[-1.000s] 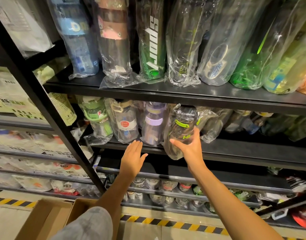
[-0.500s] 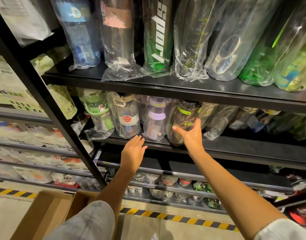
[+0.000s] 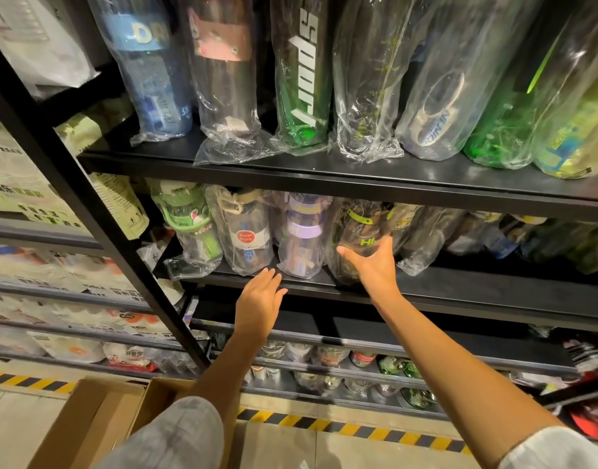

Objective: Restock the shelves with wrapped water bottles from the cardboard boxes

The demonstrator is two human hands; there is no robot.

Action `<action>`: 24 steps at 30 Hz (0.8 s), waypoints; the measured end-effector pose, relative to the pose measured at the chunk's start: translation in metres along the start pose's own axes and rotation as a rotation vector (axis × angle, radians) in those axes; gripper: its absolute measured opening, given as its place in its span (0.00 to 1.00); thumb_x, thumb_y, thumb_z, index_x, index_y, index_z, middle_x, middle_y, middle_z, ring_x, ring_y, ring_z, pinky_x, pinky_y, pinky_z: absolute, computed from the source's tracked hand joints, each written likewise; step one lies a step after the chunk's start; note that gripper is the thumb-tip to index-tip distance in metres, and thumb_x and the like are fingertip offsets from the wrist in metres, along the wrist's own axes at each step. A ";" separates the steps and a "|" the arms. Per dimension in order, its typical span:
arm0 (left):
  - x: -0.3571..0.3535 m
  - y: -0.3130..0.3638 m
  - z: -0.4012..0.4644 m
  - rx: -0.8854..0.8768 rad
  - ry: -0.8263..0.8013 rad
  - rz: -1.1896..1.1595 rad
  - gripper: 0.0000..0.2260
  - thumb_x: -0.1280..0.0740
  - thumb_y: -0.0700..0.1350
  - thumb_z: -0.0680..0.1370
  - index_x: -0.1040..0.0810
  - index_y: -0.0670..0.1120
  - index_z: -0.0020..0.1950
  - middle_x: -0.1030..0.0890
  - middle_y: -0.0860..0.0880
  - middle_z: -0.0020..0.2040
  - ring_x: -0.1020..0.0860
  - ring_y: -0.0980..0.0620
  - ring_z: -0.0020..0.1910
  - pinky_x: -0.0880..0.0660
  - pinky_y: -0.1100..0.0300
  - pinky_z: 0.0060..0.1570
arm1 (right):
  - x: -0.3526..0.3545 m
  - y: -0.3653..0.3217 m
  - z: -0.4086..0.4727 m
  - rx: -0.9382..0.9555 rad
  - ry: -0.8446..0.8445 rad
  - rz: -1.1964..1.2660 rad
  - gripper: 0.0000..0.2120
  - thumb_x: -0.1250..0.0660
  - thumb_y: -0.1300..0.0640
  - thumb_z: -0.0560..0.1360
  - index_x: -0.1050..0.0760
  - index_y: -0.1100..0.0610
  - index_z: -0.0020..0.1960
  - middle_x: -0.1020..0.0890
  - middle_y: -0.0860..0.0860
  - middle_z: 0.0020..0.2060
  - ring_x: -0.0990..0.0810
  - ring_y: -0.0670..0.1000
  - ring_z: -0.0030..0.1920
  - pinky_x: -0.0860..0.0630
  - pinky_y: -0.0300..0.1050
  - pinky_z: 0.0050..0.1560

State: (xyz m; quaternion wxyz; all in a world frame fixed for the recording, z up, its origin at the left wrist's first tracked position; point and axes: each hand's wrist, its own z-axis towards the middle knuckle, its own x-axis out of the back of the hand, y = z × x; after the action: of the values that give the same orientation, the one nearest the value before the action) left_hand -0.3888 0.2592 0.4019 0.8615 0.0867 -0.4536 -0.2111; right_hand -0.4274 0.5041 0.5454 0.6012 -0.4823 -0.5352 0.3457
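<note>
A dark wrapped bottle with a lime-green band stands on the black middle shelf, right of a purple wrapped bottle. My right hand is spread against the dark bottle's lower front, thumb left and fingers up, not closed around it. My left hand hovers flat with fingers together just below the shelf's front lip, holding nothing. Two open cardboard boxes sit on the floor at lower left, partly hidden by my knee.
Tall wrapped bottles fill the upper shelf. A clear bottle with a red label and a green one stand left of the purple bottle. A slanted black post bounds the rack's left side. Yellow-black tape marks the floor.
My right hand pushed the dark bottle from the shelf's edge back into the row and loosened from a grip to a spread palm. My left hand stayed by the shelf lip.
</note>
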 end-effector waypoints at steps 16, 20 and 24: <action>0.073 0.048 0.014 0.197 -0.507 0.114 0.28 0.43 0.58 0.86 0.41 0.47 0.84 0.41 0.47 0.84 0.46 0.49 0.83 0.46 0.54 0.80 | 0.054 0.003 -0.053 0.285 0.077 -0.463 0.34 0.39 0.33 0.81 0.34 0.53 0.79 0.28 0.51 0.74 0.31 0.55 0.75 0.27 0.56 0.68; 0.112 0.067 0.006 0.186 -0.426 0.180 0.27 0.43 0.58 0.86 0.35 0.45 0.81 0.34 0.46 0.80 0.38 0.47 0.80 0.40 0.53 0.78 | 0.067 -0.009 -0.074 0.441 0.041 -0.619 0.30 0.42 0.36 0.82 0.26 0.56 0.73 0.21 0.52 0.66 0.27 0.55 0.69 0.25 0.55 0.65; 0.156 0.078 0.000 0.176 -0.330 0.226 0.25 0.42 0.58 0.86 0.31 0.46 0.79 0.28 0.46 0.74 0.31 0.45 0.75 0.33 0.51 0.74 | 0.060 -0.039 -0.095 0.598 -0.021 -0.612 0.28 0.42 0.36 0.81 0.24 0.54 0.71 0.18 0.50 0.63 0.24 0.54 0.67 0.24 0.54 0.63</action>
State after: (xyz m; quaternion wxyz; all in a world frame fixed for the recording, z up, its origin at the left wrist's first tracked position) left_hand -0.2883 0.2603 0.5450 0.7828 0.0742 -0.6121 -0.0840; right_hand -0.3271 0.5289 0.6046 0.7840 -0.1024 -0.5358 0.2962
